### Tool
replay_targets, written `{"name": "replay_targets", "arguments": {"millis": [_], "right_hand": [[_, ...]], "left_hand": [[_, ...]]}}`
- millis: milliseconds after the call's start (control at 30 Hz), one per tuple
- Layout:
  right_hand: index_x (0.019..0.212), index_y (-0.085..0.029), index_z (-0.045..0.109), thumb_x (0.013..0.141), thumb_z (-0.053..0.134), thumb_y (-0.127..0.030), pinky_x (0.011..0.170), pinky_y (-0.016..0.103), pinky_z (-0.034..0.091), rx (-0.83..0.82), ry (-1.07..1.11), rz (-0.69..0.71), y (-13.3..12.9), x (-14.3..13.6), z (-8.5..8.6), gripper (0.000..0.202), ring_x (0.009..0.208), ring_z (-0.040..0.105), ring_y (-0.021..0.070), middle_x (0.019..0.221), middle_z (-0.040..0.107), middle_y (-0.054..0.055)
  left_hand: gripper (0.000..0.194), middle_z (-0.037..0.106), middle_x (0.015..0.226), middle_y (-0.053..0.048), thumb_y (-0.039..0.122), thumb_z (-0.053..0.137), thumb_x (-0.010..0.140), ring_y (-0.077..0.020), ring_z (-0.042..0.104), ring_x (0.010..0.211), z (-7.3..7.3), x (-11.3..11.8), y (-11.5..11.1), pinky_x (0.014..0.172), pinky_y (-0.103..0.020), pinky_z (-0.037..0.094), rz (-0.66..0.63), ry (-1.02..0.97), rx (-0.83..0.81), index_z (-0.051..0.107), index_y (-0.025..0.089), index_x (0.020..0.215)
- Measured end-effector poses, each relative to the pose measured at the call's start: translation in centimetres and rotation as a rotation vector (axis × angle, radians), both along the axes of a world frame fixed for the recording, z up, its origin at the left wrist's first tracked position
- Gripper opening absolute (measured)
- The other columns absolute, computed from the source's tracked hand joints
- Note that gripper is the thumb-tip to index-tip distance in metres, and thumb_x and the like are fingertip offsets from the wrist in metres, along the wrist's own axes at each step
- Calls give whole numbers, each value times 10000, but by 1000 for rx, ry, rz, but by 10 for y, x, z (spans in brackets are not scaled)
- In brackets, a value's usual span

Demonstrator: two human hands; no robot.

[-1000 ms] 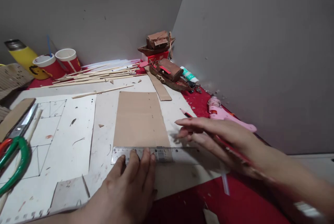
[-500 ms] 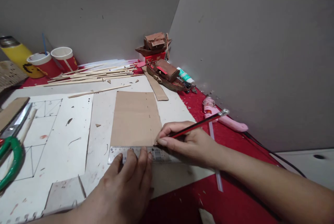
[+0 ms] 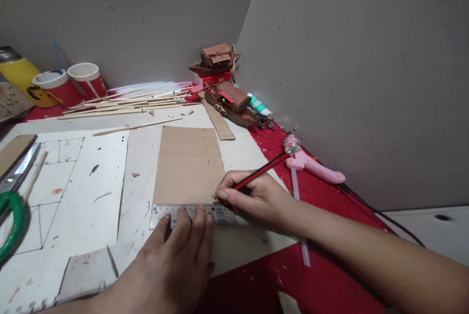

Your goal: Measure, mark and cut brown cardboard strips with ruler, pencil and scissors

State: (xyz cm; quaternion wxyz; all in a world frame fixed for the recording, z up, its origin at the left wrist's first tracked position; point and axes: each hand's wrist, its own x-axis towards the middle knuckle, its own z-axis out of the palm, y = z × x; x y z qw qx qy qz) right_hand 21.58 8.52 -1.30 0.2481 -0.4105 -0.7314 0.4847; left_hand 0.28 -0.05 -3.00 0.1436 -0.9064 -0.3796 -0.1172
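A rectangular piece of brown cardboard (image 3: 186, 167) lies on white paper, with small dark marks along its right side. Across its lower edge lies a clear ruler (image 3: 220, 215). My left hand (image 3: 179, 255) presses on the ruler, fingertips spread along it. A red and black pencil (image 3: 262, 172) is pinched in my right hand (image 3: 256, 199), which rests at the ruler's right part. The pencil's tip is near the cardboard's lower right corner, mostly hidden by my fingers.
Green-handled scissors (image 3: 14, 221) lie at the left on drawn paper (image 3: 91, 206). Behind are thin wooden sticks (image 3: 139, 105), two cups (image 3: 88, 79), a yellow bottle (image 3: 22, 77) and two brown model boats (image 3: 232, 99). A pink glue gun (image 3: 318, 168) lies at the right.
The pencil in my right hand has tilted, its top end moving left and more upright. The whole view has shifted slightly. My left hand stays on the ruler.
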Motion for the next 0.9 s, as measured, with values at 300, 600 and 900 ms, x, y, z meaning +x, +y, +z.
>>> {"name": "replay_targets", "arguments": {"millis": [300,600,900], "right_hand": [[759,-179,624,918,567,-335,568,235,396,29,-21,-7,0,0,-1,230,563,480,111,610,536,-34],[754,-178,641,916,553,-291,591,223,424,118,-29,19,0,-1,-3,216,629,540,124,675,601,-9],[755,-173,641,917,553,-237,579,199,421,210,-14,35,-1,-1,-2,195,616,537,106,685,608,-9]], "left_hand": [[383,680,1305,-51,312,439,1007,-255,555,1102,0,0,-1,886,-393,423,-9,15,14,625,120,1282],[405,690,1281,-70,341,453,998,-264,570,1079,0,1,0,898,-404,418,-13,27,30,627,104,1277],[360,685,1290,-50,285,459,988,-255,560,1098,0,0,0,899,-392,423,-10,-8,26,626,133,1268]]}}
